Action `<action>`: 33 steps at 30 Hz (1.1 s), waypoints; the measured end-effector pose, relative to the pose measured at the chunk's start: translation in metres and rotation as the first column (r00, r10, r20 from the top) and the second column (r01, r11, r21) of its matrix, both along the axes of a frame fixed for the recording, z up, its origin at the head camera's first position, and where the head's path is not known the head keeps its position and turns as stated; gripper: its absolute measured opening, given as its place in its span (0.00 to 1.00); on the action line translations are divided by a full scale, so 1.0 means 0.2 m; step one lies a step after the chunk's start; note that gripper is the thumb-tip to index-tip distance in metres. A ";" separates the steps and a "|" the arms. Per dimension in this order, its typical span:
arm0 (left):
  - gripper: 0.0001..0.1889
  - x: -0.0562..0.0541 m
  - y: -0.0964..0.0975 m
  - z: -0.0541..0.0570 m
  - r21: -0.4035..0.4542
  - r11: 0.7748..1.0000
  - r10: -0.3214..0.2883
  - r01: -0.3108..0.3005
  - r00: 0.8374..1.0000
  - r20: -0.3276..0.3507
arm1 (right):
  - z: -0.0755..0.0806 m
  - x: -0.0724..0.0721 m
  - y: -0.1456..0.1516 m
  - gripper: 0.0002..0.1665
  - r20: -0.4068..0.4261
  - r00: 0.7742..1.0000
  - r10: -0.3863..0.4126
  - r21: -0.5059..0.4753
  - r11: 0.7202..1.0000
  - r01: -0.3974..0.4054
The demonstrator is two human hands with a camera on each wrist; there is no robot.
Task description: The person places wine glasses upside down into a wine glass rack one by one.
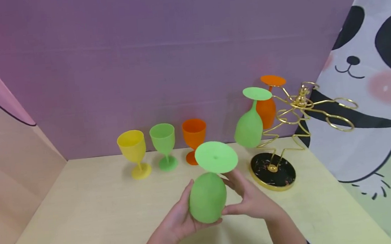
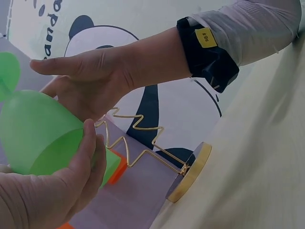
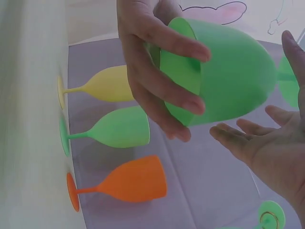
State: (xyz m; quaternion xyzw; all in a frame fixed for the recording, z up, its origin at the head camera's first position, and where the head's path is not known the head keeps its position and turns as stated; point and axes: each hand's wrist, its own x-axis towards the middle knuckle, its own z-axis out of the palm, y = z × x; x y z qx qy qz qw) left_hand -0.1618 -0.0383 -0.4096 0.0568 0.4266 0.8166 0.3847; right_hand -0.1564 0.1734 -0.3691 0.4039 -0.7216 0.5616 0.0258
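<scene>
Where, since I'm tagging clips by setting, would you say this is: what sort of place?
Probably a small staged tabletop filming spot: a plain purple backdrop behind a pale table, a panda-printed panel alongside, and a neat row with a yellow goblet.

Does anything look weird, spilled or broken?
Nothing looks odd, spilled or broken. The yellow goblet, green goblet and orange goblet stand upright on the table. Two other goblets hang upside down from the gold rack, but it seems made for that. The left hand holds a third green goblet upside down.
</scene>
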 end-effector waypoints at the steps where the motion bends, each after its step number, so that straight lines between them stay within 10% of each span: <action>1: 0.44 0.00 0.00 0.00 0.000 1.000 0.002 -0.002 1.000 0.000 | 0.00 0.00 0.00 0.67 0.003 1.000 -0.008 0.013 1.000 0.008; 33: 0.42 0.02 0.00 0.00 0.094 0.995 -0.045 0.044 0.999 0.011 | -0.02 0.03 -0.04 0.61 0.014 0.996 -0.083 0.127 0.989 0.080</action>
